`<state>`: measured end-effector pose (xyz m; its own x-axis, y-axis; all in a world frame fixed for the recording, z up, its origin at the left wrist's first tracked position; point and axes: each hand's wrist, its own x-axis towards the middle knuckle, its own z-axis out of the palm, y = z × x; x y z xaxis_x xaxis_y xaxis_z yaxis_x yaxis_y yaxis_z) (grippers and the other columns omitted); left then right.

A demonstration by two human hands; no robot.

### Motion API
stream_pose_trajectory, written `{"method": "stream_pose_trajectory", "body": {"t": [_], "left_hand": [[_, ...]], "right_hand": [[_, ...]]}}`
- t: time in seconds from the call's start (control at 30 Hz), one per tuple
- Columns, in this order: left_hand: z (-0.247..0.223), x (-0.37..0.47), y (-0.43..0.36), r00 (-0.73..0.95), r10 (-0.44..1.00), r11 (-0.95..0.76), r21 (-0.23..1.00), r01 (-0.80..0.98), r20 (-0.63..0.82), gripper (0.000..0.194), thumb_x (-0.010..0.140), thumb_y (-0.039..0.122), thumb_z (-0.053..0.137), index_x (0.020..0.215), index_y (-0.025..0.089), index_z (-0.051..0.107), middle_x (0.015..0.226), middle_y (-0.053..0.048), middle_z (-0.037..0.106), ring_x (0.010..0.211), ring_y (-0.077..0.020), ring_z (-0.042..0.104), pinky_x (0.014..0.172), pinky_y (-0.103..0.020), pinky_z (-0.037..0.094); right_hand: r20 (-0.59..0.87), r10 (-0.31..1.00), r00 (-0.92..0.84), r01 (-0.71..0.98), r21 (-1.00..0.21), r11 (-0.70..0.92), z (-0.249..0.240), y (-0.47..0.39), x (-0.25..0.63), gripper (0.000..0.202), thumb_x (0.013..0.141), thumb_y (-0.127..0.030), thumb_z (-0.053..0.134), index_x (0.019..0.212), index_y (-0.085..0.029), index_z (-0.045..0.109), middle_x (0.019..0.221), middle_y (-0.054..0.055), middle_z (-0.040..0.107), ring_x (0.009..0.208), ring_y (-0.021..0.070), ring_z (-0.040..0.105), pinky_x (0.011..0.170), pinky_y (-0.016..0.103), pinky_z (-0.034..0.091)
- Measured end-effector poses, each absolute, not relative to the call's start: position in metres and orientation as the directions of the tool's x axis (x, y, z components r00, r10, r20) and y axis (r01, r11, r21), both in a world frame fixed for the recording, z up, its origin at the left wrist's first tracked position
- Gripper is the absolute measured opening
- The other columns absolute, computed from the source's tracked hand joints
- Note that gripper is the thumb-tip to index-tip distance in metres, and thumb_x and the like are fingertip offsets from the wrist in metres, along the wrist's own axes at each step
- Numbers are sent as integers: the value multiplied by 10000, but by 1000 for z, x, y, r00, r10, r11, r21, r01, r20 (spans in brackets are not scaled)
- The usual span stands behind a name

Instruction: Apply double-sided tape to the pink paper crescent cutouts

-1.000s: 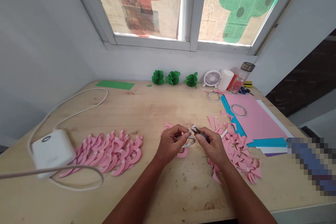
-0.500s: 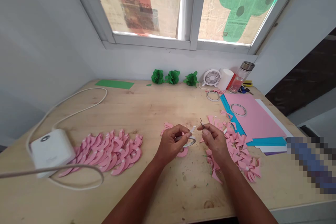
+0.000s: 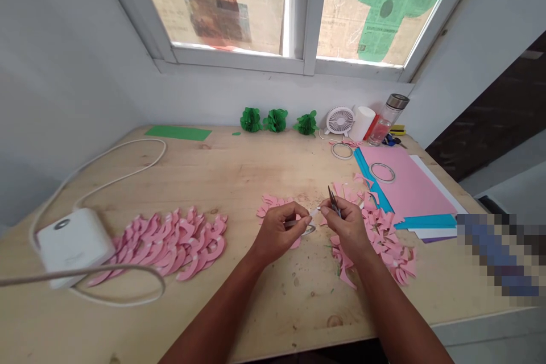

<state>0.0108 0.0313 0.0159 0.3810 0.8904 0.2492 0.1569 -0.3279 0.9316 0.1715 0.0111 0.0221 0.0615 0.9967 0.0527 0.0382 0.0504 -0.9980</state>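
Observation:
My left hand (image 3: pixel 277 233) is closed on a thin roll of tape (image 3: pixel 309 230), held low over the middle of the wooden table. A short whitish end of tape (image 3: pixel 314 212) stretches between the two hands. Scissors (image 3: pixel 332 198) sit in my right hand (image 3: pixel 348 226), blades pointing up and away; its thumb and finger pinch at the far end of the tape. Just behind the left hand lie several small pink paper pieces (image 3: pixel 269 202). Part of another pink piece (image 3: pixel 296 243) shows beneath the roll. Pink paper scraps (image 3: pixel 386 239) spread beside and under the right forearm.
Curved pink paper pieces (image 3: pixel 190 247) form a pile on the left, near a white power bank (image 3: pixel 74 244) with a cable. Green paper balls (image 3: pixel 276 120), a small fan (image 3: pixel 340 120) and a glass bottle (image 3: pixel 386 122) stand at the back. Coloured sheets (image 3: pixel 409 193) lie right.
My right hand has turned so the scissors' blades show more and point upward. Its fingertips have come closer to the tape end. The whole view has shifted slightly.

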Motion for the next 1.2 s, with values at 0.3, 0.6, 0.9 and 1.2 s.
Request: {"method": "stream_pose_trajectory", "body": {"t": [0.3,0.6,0.9,1.2], "left_hand": [[11,11,32,401,890,-307,934,181,215,174,768,285,543,685,141,592,559,7,496,461,-70,381,439,-186,288],[12,11,32,400,898,-252,960,124,184,174,762,284,562,680,131,583,568,1,519,468,-70,399,433,-179,283],[16,11,33,372,923,-73,995,-74,96,179,722,297,622,674,129,582,610,-14,567,504,-88,488,465,-193,366],[19,12,31,368,925,-49,990,-135,96,198,722,310,628,669,127,572,587,5,530,486,-75,468,453,-185,364]], "right_hand": [[98,990,106,189,-979,77,20,13,172,121,719,-262,543,657,-163,511,526,-62,362,472,65,300,436,198,228],[69,988,138,121,-991,53,18,15,171,139,708,-278,555,662,-156,511,490,-78,326,436,49,263,411,185,199],[-23,989,149,-139,-990,-2,13,17,173,192,704,-336,595,738,-158,531,470,-97,267,409,44,210,391,186,161],[33,994,-109,-100,-995,22,21,10,171,317,821,-396,478,978,-133,562,481,-81,308,416,56,204,399,201,148]]}}
